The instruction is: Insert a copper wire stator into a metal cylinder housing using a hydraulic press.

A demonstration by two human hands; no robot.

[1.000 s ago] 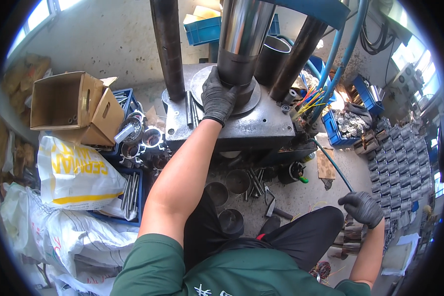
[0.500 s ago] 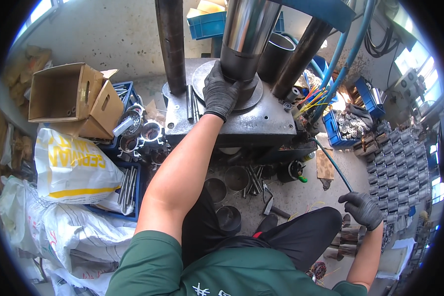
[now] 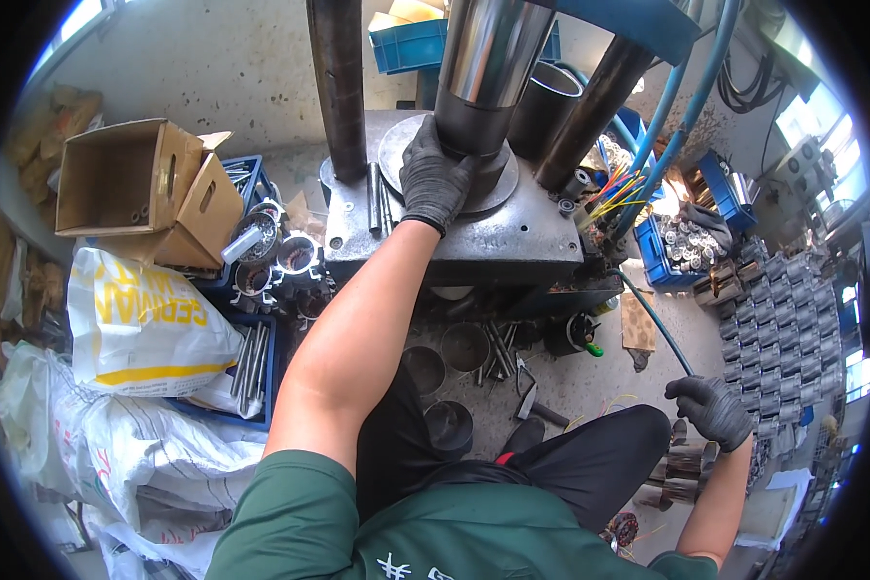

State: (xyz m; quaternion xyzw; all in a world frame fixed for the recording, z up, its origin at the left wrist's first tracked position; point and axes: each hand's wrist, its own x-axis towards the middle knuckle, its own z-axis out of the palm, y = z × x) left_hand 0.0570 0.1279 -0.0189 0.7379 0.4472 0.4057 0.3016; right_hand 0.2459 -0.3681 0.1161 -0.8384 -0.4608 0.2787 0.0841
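Note:
My left hand (image 3: 437,182), in a dark grey knit glove, reaches forward to the press. Its fingers curl around the left side of a dark metal ring (image 3: 490,182) beneath the shiny press ram (image 3: 488,58); the fingertips are hidden. Under the ring lies a round steel plate (image 3: 393,155) on the press table (image 3: 358,242). Off to the right, my gloved right hand (image 3: 713,413) is closed at the upper end of a thin teal lever (image 3: 655,324). The glove covers the lever's tip.
Steel rods (image 3: 374,198) lie left of the plate, beside a press column (image 3: 338,97). Cardboard boxes (image 3: 116,179), metal housings (image 3: 298,254) and a white sack (image 3: 145,333) crowd the left. A hammer (image 3: 541,411) lies on the floor. Stacked metal parts (image 3: 783,338) stand at right.
The view has shifted very slightly. Both hands keep their places on the ring and at the lever, and the ram looks the same.

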